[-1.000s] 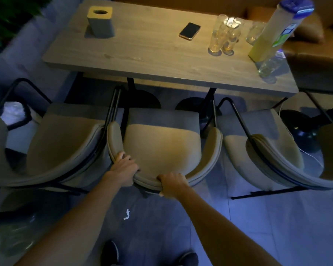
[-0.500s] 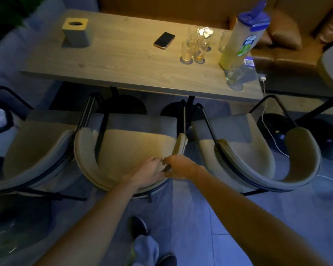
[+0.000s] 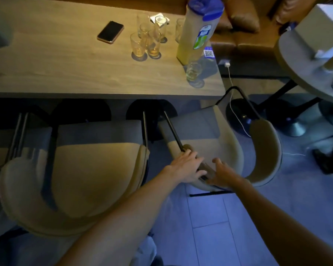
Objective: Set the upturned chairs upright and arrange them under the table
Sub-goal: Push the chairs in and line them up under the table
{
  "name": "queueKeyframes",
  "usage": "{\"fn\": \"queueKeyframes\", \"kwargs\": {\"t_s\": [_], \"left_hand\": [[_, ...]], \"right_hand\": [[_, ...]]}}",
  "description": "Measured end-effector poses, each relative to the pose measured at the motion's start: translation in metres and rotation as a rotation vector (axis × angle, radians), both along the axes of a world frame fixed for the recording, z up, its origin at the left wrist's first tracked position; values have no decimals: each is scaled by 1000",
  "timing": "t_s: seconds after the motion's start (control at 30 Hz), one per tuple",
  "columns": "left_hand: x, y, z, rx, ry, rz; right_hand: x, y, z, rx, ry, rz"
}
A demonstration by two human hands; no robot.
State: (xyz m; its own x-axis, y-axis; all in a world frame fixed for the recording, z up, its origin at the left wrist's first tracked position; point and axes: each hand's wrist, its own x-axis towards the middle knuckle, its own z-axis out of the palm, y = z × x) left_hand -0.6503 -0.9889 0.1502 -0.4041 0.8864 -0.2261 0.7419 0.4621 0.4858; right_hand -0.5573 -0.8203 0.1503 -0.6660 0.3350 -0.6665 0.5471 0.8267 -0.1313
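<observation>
Beige chair [image 3: 231, 146] rim underlies left hand [image 3: 188, 167], right hand [image 3: 224, 174].

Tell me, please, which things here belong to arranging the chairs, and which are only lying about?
Belong to the job: the right chair, whose backrest the left hand and the right hand hold; the middle chair; the table.
Only lying about: the phone, the glasses, the tall bottle, the white cable.
</observation>
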Motion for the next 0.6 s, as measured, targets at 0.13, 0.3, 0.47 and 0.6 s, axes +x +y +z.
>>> {"fn": "queueKeyframes", "kwargs": {"t_s": [0.13, 0.3, 0.47, 0.6], "left_hand": [[11, 30, -13, -80, 152, -146], [33, 59, -20, -195, 246, -208], [59, 89, -30, -395, 274, -122], [62, 104, -35, -417, 228, -35]], "right_hand": [[20, 18, -28, 85, -164, 86], [11, 27, -40, -2, -139, 167], [12, 30, -40, -1, -109, 293], [28, 43, -41, -87, -16, 328]]}}
